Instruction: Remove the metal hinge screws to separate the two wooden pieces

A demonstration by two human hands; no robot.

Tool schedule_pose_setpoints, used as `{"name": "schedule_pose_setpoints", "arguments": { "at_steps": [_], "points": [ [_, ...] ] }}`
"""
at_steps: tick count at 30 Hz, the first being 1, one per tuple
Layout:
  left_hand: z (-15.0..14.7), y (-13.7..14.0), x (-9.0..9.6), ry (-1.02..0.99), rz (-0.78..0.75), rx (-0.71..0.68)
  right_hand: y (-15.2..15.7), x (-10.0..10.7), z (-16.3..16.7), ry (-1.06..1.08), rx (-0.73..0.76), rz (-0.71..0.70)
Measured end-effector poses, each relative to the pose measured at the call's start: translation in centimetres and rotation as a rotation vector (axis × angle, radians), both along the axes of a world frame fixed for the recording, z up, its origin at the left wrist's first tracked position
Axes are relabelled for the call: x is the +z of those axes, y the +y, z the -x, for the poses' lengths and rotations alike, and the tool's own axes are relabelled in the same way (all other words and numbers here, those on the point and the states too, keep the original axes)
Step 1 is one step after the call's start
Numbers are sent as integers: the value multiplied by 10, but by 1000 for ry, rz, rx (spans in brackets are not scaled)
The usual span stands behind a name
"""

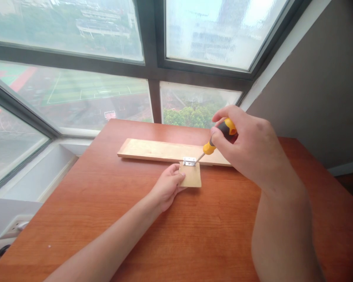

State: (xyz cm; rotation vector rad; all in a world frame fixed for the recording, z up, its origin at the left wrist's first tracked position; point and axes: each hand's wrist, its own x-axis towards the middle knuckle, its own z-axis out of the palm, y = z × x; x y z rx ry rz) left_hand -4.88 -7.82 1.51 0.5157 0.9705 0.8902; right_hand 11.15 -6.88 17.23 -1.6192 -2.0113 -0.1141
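My left hand [168, 184] grips a small square wooden board [191, 177] by its left edge, thumb on top and fingers beneath. A silver metal hinge [189, 161] lies along the board's far edge. In my right hand [247, 145] is a screwdriver [209, 147] with a yellow and black handle, held at a slant. Its shaft points down and left, and the tip meets the hinge's right end. Any screw under the tip is too small to make out. Behind the hinge a long wooden plank [155, 149] lies flat, its right part hidden by my right hand.
The reddish-brown wooden table [135, 243] carries all of this. Windows with dark frames [154, 72] rise beyond its far edge, and a grey wall [317, 94] stands at the right. Power sockets [10, 235] sit low at the left.
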Motion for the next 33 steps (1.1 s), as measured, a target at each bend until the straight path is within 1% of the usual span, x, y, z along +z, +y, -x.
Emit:
{"name": "schedule_pose_setpoints", "arguments": {
  "at_steps": [6,9,11,17,19,23,25,27,29,31,33],
  "points": [
    [1,-1,-1,1,-10,-1,-2,2,0,16,16,8],
    [1,-1,0,-6,-14,1,-3,2,0,38,67,33],
    [1,-1,-1,-8,-14,1,-3,2,0,32,90,25],
    [1,-1,-2,1,-14,-13,0,0,0,-16,-43,-34],
    [1,-1,-3,2,-18,-15,0,0,0,19,-9,-11],
    [1,-1,-2,-3,-21,-6,-2,2,0,59,111,22],
    [1,-1,-1,-1,-19,-3,-1,1,0,38,90,-9],
    [0,-1,0,0,-17,-2,1,0,1,15,14,-42],
    [0,-1,0,-1,-15,-2,2,-1,0,10,-37,-46],
    [1,-1,-1,1,-16,-3,2,0,-1,31,-16,-15],
    [0,-1,-2,7,-20,-7,0,1,-2,49,42,16]
  ]
}}
